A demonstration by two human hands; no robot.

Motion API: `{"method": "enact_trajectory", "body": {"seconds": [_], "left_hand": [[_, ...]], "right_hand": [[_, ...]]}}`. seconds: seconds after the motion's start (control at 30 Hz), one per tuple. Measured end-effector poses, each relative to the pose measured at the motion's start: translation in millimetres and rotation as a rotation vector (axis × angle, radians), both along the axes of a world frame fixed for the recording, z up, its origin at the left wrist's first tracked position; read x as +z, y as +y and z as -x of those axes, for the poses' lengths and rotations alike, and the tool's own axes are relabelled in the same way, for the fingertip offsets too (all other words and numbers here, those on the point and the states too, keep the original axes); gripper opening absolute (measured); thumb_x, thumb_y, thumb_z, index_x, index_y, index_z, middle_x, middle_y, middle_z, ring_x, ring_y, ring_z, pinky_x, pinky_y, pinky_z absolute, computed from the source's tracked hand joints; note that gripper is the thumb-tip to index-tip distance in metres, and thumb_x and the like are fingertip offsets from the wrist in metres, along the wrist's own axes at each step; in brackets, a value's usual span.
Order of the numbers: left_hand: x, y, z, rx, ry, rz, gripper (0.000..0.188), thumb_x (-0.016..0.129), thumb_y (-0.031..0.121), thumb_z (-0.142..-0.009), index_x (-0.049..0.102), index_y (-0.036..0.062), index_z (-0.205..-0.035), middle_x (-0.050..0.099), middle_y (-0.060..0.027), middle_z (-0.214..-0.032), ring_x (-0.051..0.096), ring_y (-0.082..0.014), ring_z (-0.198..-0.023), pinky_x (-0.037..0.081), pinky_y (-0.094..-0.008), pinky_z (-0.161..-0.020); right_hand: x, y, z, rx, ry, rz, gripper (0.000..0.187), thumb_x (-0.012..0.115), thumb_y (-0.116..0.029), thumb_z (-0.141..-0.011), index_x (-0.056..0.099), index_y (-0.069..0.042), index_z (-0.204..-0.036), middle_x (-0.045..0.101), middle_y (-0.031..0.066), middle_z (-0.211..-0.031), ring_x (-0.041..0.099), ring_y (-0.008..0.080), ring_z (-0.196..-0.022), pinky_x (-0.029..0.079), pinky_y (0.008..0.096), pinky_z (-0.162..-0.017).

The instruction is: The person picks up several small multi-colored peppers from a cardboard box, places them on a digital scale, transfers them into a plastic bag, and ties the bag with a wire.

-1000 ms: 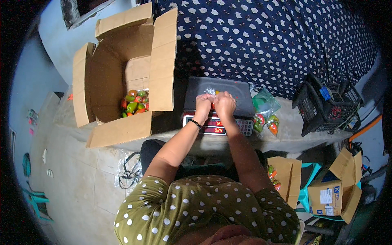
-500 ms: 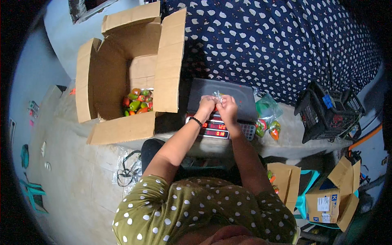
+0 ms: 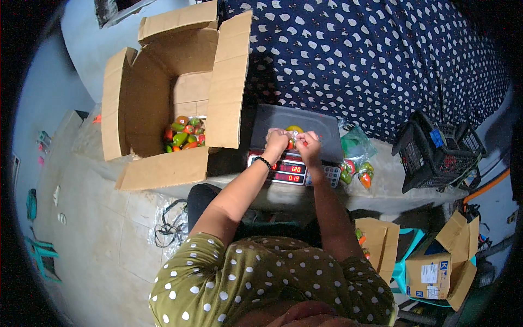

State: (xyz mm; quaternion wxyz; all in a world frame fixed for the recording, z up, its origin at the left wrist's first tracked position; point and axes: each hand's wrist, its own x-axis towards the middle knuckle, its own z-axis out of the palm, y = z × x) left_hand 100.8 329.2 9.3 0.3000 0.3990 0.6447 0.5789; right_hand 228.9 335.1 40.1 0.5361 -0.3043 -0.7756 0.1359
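Observation:
A digital scale (image 3: 269, 115) with a dark platter and red lit figures stands in front of me. Over its platter both hands work at a small clear plastic bag of peppers (image 3: 295, 129), where yellow and red show through. My left hand (image 3: 277, 141), a beaded bracelet at its wrist, is closed on the left part of the bag. Close by on the right, my right hand (image 3: 309, 147) pinches the bag with bent fingers. The hands cover much of the bag.
An open cardboard box (image 3: 188, 87) holding several peppers (image 3: 184, 133) stands left of the scale. To its right lie bagged peppers (image 3: 366, 174), a greenish plastic bag (image 3: 357, 146) and a black crate (image 3: 430, 158). Smaller cardboard boxes (image 3: 433, 275) sit low at right.
My hands have moved slightly apart, the right one a little rightward and down. More of the bag's yellow and red contents shows between them. The scale's lower reading has changed slightly.

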Motion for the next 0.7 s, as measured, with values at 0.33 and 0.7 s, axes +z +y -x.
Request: {"method": "enact_trajectory", "body": {"seconds": [0.33,0.7], "left_hand": [[28,-19,18,-0.373,-0.377,0.001,0.015,0.050,0.011,-0.081,0.060,0.0016,-0.073,0.058,-0.0030,-0.070,0.050,-0.0105,-0.059,0.039,-0.0242,-0.058],[32,-28,18,-0.389,-0.359,-0.025,0.017,0.050,0.013,-0.083,0.059,0.0005,-0.077,0.058,-0.0037,-0.072,0.050,-0.0115,-0.061,0.040,-0.0258,-0.059]], "right_hand": [[22,-8,5,-0.097,-0.161,0.207,0.008,0.059,-0.016,-0.068,0.058,-0.010,-0.071,0.055,0.0044,-0.069,0.053,0.0227,-0.071,0.040,0.0366,-0.065],[45,-26,15,-0.261,-0.522,0.044,0.013,0.060,-0.023,-0.069,0.060,-0.013,-0.078,0.056,0.0060,-0.084,0.052,0.0267,-0.083,0.033,0.0444,-0.078]]}}
